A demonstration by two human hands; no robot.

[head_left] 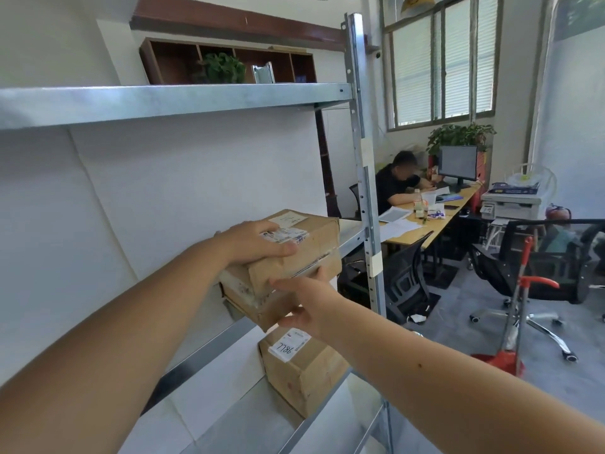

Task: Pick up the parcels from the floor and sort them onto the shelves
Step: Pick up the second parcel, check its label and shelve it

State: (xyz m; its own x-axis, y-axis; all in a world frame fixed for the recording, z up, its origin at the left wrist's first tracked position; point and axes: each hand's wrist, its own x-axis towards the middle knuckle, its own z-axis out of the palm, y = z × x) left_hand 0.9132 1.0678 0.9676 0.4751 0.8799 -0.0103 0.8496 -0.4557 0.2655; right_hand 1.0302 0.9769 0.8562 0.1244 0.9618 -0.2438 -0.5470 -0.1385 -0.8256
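At the rack's middle shelf point(352, 235), both hands carry a parcel point(294, 257): the left hand point(252, 242) lies curled over its top near the labels, and the right hand point(304, 306) cups its lower near corner from beneath. Only the far end looks to be over the shelf; the near end hangs out past the front edge, tilted down toward 6 o'clock. I judge the main risk is letting go early: with that much overhang it could tip off the lip and drop. The lower box point(302, 371), on the shelf at 6 o'clock directly beneath, would likely take the hit. The upright post point(365, 178) stands close at 3 o'clock, so a shove to the right could jam the parcel's corner against it. Behind the parcel the shelf seems bare. At 3 o'clock, well apart, are a desk point(425, 234), chairs and a red mop bucket point(504, 362), none in the way.
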